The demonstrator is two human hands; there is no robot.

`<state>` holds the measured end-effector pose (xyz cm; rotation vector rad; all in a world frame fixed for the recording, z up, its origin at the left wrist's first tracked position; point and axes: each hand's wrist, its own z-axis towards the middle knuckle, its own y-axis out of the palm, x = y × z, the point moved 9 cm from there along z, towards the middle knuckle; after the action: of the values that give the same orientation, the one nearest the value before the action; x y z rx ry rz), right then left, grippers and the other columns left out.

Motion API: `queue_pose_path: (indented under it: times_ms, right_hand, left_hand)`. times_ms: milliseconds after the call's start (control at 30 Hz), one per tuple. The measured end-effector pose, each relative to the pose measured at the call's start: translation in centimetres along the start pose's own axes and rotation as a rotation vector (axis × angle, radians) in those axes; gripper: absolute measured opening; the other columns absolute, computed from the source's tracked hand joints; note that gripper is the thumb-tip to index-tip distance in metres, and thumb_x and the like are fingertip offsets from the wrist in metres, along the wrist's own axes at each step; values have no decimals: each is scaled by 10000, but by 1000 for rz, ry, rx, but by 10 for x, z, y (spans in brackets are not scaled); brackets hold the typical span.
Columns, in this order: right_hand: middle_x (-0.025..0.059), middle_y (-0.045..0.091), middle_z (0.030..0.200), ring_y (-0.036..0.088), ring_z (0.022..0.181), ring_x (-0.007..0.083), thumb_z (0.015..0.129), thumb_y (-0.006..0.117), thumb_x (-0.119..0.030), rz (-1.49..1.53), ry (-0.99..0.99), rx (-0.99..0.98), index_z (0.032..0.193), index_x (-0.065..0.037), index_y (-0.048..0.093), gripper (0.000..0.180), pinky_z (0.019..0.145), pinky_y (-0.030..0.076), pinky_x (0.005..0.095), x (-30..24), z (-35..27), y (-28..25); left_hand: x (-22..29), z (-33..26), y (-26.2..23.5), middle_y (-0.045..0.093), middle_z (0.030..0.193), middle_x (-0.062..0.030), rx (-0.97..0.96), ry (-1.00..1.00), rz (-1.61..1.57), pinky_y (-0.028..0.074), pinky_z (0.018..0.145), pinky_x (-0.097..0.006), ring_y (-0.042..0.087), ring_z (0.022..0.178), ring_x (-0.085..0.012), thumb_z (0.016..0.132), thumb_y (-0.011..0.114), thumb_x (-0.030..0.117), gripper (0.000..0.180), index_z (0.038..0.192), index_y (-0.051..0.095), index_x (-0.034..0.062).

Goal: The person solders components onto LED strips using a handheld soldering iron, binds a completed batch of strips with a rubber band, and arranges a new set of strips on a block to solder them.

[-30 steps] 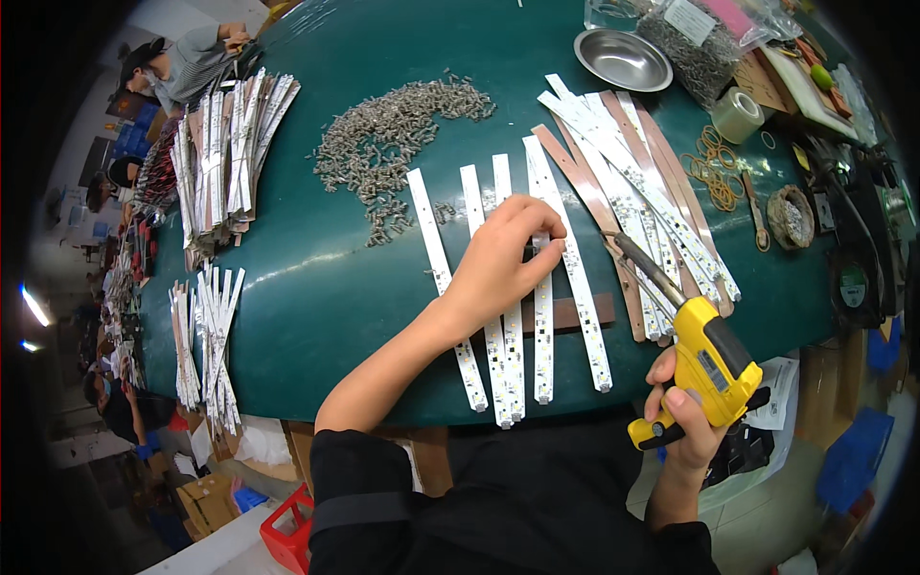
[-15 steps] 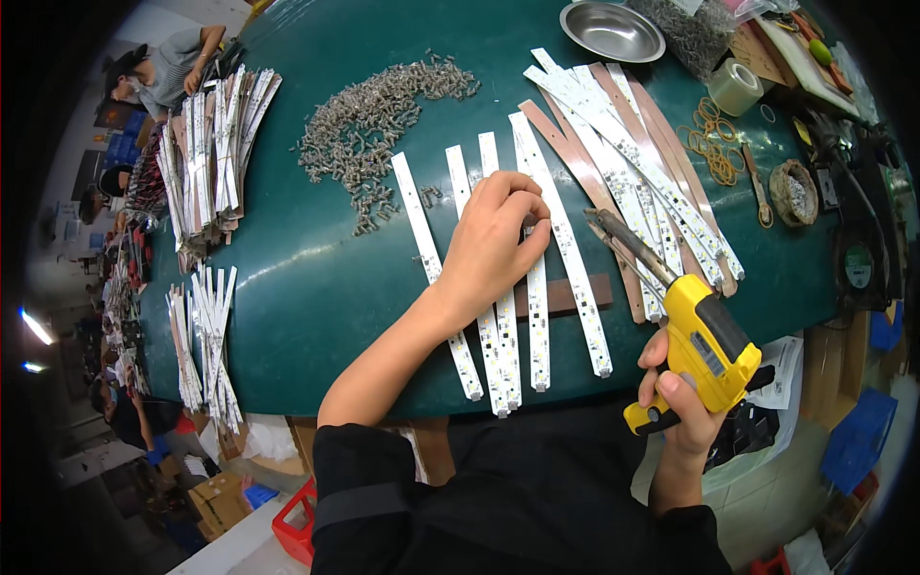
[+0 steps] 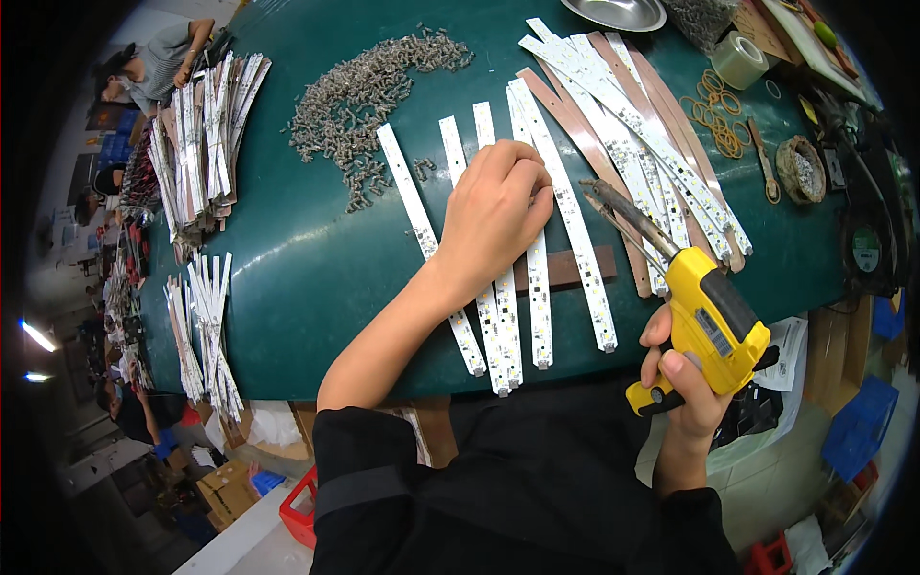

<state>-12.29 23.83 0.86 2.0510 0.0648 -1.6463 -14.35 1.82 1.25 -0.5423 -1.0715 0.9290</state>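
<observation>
My right hand [image 3: 685,379] is wrapped round the grip of a yellow and black soldering gun [image 3: 714,321]. Its dark tip points up and left, over the table beside the strips. My left hand [image 3: 498,211] is closed, fingers curled in toward the thumb, above several white LED circuit strips [image 3: 567,220]. Whatever lies between its fingertips is hidden. The strips lie side by side, roughly lengthwise away from me, and some cross a brown bar [image 3: 565,270]. A loose heap of small metal parts [image 3: 369,91] spreads beyond my left hand.
More white and copper-coloured strips [image 3: 632,144] are piled at right; bundles [image 3: 206,134] stand at far left. Rubber bands [image 3: 719,115], a tape roll [image 3: 740,59], a small round pot [image 3: 800,171] and a metal bowl [image 3: 618,10] line the right side. Another person [image 3: 158,67] sits at upper left.
The table and strips have shifted upward in the view. My left hand stays curled over the strips, and my right hand still grips the soldering gun, with little change in pose.
</observation>
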Motion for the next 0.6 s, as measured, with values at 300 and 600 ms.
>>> queue_pose_path:
  times_ms: [300,600]
  right_hand:
    - [158,600,920,577,657,129,779,620,-18,6,-16,5,1332,12,431,585,527,511,229,-4,-1,-1]
    - [169,597,923,574,634,131,779,617,-11,25,-22,1,1326,21,430,579,523,504,230,-4,-3,-4]
  left_hand:
    - [15,3,1,598,930,-57,89,138,189,504,718,-352,608,838,-244,738,678,36,96,782,594,48]
    - [24,8,17,588,899,-78,-34,262,313,514,695,-352,609,784,-251,754,644,24,67,792,590,21]
